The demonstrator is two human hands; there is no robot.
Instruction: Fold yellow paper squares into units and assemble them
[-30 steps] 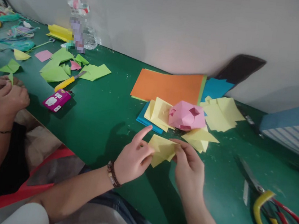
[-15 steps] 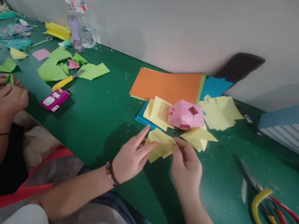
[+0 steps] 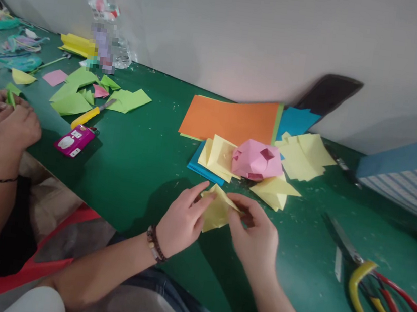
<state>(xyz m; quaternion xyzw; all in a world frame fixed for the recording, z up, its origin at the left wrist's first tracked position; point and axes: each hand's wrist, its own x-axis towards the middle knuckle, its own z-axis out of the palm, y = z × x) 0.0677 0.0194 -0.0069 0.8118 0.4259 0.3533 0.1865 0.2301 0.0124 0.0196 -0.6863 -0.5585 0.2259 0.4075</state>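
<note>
Two bare hands meet over a green tabletop (image 3: 134, 167), working on one small sheet of yellow paper (image 3: 216, 212) near its front edge. The left hand (image 3: 181, 218), with a beaded bracelet (image 3: 155, 243) at the wrist, has its grip on the left side of the sheet. The right hand (image 3: 254, 232) pinches the sheet's right side between thumb and fingers, its grip closed on the paper. The sheet is bent, with a raised point at the top. Just beyond it, a pink folded paper shape (image 3: 257, 160) with small dark openings sits between pale yellow folded pieces (image 3: 218, 156) on its left, which lie partly over blue paper (image 3: 205, 169), and more yellow sheets (image 3: 305, 155) on its right. Behind these lie an orange sheet (image 3: 231, 121) and, to its right, a bright blue sheet (image 3: 298, 122). Toward the right edge rest scissors (image 3: 357, 260) with one yellow and one red handle, blades pointing away. On the left are a magenta box-like object (image 3: 74, 141), a yellow-handled cutter (image 3: 86, 116), scattered green papers (image 3: 75, 91) and, near the wall, a clear plastic bottle (image 3: 120, 51). At the far left, another person's hands (image 3: 12, 124) hold a small green piece of paper (image 3: 11, 99).
</note>
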